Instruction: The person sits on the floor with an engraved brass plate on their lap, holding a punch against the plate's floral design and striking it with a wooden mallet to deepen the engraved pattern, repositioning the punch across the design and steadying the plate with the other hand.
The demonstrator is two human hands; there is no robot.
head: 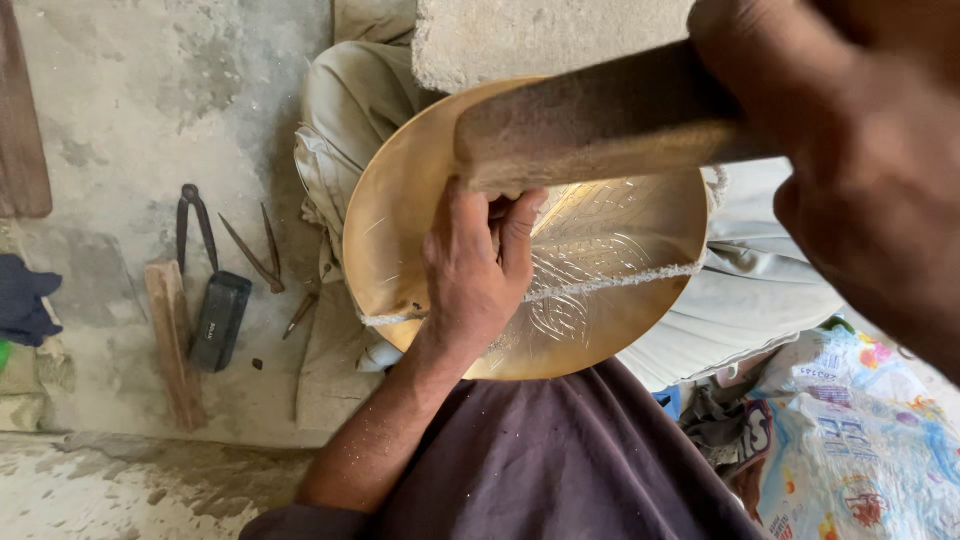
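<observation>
Brass, stiff and smooth, the engraved plate [600, 260] was steadied on the lap by left hand [475, 265] fingers pinching a small chisel; a wooden mallet [590, 125] was gripped by the right hand [860, 150].

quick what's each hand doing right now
Left hand: closed, fingers pinched on something small against the brass plate; what it grips cannot be told.
Right hand: closed around the wooden mallet.

On the concrete floor [130, 110] lie pliers [196, 225], a compass [255, 252], a wooden stick [176, 345], a small black box [220, 320]; printed plastic bags [860, 440] at right
</observation>
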